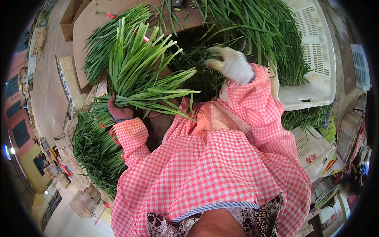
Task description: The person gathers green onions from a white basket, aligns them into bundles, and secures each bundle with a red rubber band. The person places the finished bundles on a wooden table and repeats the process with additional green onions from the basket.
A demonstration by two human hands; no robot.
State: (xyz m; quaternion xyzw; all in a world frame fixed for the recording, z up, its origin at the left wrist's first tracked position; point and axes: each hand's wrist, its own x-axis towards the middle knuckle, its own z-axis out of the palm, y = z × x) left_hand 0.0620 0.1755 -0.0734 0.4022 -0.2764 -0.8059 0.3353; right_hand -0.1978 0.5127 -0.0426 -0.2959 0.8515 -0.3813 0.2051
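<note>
My left hand (pixel 120 109), in a dark reddish glove, grips the leafy part of a fanned bunch of green garlic chives (pixel 133 71), whose pale cut ends point up and to the right. My right hand (pixel 232 63), in a white knit glove, is raised with its fingers apart and nothing between them, above dark loose leaf scraps (pixel 197 59). Beyond the held bunch, another chive bunch (pixel 109 44) lies on a brown board (pixel 84 32). A large heap of loose chives (pixel 266 32) lies to the right of my right hand.
A white plastic crate (pixel 319 56) stands under the heap at right. Several chive bundles with red ties (pixel 97 151) are stacked at my left. Another white crate (pixel 308 151) with red writing is at lower right. An open cardboard box (pixel 71 17) stands at upper left.
</note>
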